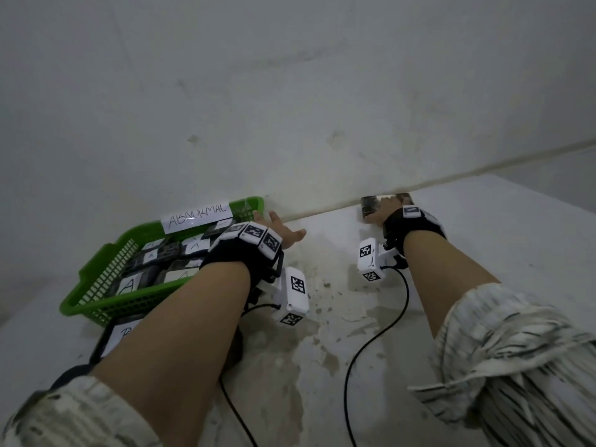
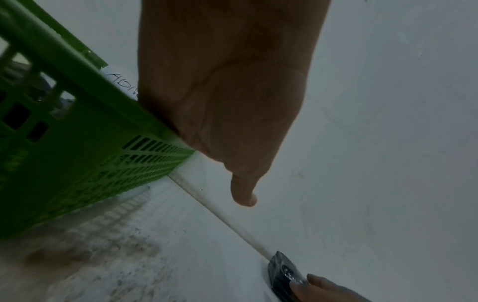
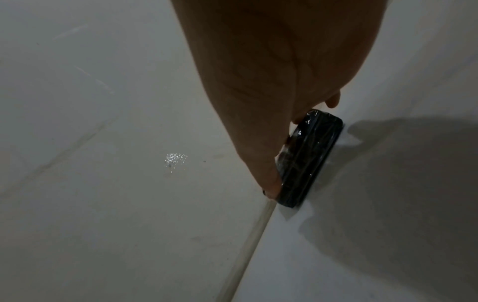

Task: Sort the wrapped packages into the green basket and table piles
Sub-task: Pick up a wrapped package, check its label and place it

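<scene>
A green basket [image 1: 96, 259] labelled "ABNORMAL" stands at the left and holds several black wrapped packages [image 1: 151, 275] marked A. My left hand [image 1: 283, 225] hovers at the basket's far right corner, fingers spread and empty; in the left wrist view the left hand [image 2: 232, 143] is beside the basket wall [image 2: 77, 163]. My right hand [image 1: 385, 209] grips a black wrapped package [image 1: 369, 204] lying on the table against the wall. In the right wrist view the thumb and a fingertip of the right hand [image 3: 297, 143] clasp the package [image 3: 310, 159] from both ends. The same package [image 2: 282, 271] shows low in the left wrist view.
Another wrapped package with a white label marked B [image 1: 119, 337] lies in front of the basket, partly under my left forearm. The white table [image 1: 483, 240] is stained in the middle and meets the wall right behind the package. Black cables [image 1: 371, 343] trail from both wrists.
</scene>
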Demonstrator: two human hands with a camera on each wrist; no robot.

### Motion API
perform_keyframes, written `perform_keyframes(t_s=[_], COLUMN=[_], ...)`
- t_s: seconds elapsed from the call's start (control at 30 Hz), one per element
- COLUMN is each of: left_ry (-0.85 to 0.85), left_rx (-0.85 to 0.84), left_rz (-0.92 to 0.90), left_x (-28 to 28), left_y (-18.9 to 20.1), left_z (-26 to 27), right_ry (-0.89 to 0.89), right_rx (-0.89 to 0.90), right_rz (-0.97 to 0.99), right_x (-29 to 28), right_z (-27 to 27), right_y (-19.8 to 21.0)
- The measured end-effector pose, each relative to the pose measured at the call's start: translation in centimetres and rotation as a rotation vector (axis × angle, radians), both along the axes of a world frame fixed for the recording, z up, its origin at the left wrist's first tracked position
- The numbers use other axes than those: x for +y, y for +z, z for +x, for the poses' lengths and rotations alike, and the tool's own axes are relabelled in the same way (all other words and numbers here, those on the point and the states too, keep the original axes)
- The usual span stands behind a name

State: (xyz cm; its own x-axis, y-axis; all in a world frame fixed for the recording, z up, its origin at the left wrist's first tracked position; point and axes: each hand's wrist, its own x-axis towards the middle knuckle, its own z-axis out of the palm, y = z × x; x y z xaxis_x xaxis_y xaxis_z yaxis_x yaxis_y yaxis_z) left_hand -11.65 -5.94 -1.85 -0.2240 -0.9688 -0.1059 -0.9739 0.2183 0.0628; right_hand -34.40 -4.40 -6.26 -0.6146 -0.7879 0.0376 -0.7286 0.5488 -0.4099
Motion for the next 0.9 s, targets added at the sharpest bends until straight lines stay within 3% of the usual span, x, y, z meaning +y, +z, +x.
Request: perform_keyframes(t_s=[0.2,0.33,0.5,0.63,0.8,0.9], left_ry=[0.024,0.012,-0.015,-0.032,-0.02,0.012], left_rx=[0.038,-0.047,-0.064,-0.074,0.041,0.196], left_rz=[0.058,0.051,0.034,0.024,0.029,0.096], left_x=[0.4,0.9,1.3,1.0,0.4,-0.6], left_y=[0.5,1.0,1.2,1.3,1.3,1.5], left_z=[-0.2,0.1,0.2,0.4,0.8,1.1], right_ry=[-0.018,-0.094,-0.045,-0.085,0.093,0.163], right_rx=[-0.04,-0.055,-0.333,-0.286,-0.5,-0.665], right_rz=[-0.01,0.027,-0.046,-0.049,-0.123,-0.236], right_x=[-0.8,-1.1,-1.3,0.4,2.2,2.2], right_z=[1.7,2.4,2.3,2.8,3.5,4.8], right_y=[0.4,0.6,-0.4,0.4,3.6,4.8])
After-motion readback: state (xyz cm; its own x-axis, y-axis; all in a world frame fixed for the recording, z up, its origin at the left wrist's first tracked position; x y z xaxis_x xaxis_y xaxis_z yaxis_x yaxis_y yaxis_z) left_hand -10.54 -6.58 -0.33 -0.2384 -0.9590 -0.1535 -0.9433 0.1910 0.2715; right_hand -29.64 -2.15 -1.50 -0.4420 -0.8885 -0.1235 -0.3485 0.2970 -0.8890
